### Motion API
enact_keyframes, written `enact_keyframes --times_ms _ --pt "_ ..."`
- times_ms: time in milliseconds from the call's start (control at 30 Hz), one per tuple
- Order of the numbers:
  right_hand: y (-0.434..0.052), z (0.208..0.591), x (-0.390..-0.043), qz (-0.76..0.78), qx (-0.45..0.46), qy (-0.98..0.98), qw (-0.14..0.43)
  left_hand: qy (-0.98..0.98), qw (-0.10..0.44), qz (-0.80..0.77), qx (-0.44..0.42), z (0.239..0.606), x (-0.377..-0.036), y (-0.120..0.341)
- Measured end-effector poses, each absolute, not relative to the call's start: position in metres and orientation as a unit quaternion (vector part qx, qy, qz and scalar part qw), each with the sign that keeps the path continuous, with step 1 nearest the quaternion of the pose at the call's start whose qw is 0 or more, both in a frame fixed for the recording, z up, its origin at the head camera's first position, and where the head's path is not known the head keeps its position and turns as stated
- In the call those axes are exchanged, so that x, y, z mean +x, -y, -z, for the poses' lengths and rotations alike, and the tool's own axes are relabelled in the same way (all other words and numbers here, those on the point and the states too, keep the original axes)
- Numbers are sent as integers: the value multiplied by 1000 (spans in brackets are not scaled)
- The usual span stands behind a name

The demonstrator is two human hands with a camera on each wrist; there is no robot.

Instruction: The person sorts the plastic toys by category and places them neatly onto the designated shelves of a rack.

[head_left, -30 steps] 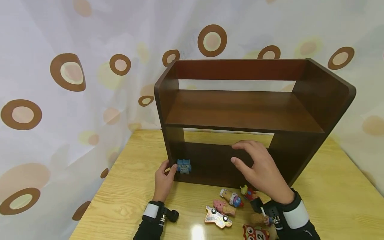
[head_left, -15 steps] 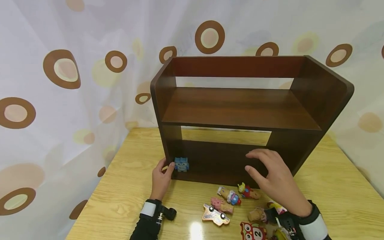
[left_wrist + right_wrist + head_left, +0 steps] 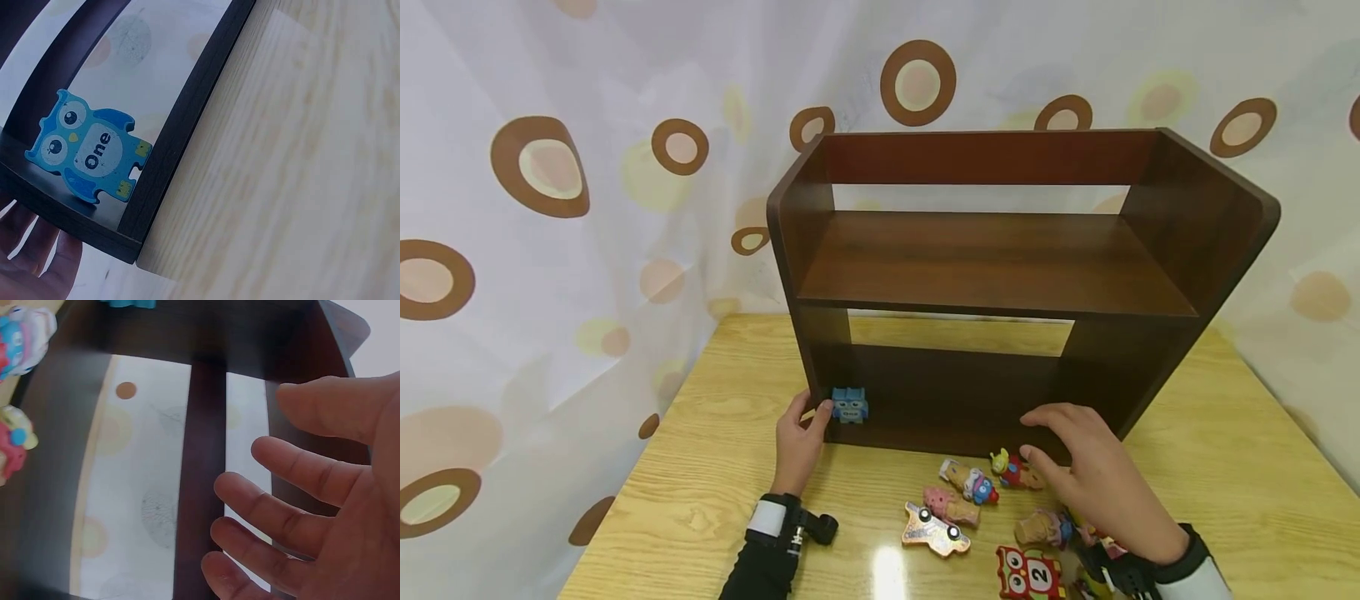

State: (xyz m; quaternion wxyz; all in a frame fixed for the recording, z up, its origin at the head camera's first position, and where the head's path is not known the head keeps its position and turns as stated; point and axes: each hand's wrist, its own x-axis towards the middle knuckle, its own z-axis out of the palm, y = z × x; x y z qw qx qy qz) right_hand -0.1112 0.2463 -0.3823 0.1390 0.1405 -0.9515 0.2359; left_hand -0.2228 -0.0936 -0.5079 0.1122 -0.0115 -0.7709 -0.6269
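A dark brown two-level wooden shelf (image 3: 1000,262) stands on the table. On its lower board, against the left side panel, a blue owl block (image 3: 850,406) marked "One" stands upright, plain in the left wrist view. My left hand (image 3: 797,450) holds the shelf's left side panel low down, thumb at the front edge and fingers outside, beside the owl. My right hand (image 3: 1097,475) hovers in front of the shelf's lower right part, fingers spread and holding nothing in the right wrist view. Beneath it lie small toy figures, including one in red and blue (image 3: 1015,471).
On the table (image 3: 700,467) before the shelf lie a pink figure (image 3: 951,506), a figure with a blue-and-red head (image 3: 970,482), a car-shaped block (image 3: 936,530) and a red owl block (image 3: 1028,573) marked "2". More toys are partly hidden under the right wrist. A patterned curtain (image 3: 625,83) hangs behind.
My right hand has drawn down and right, from before the lower compartment to above the toys. My left hand stays at the left panel. The head view has shifted slightly.
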Motion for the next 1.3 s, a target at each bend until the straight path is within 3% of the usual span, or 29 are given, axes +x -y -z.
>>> enact_keyframes --times_ms 500,667,900,1133,1300 --pt "-253 416 -94 -195 146 966 89 771 115 627 -3 504 -226 94" --pt "-244 440 -83 -175 203 963 41 767 107 632 2 491 -217 88" --pt "-243 464 -77 -133 330 932 64 774 106 625 -4 470 -202 83" --pt "-240 467 -74 -111 295 947 -62 766 102 635 8 493 -216 88" --pt "-240 468 -72 -96 289 949 -82 766 106 634 2 508 -224 92"
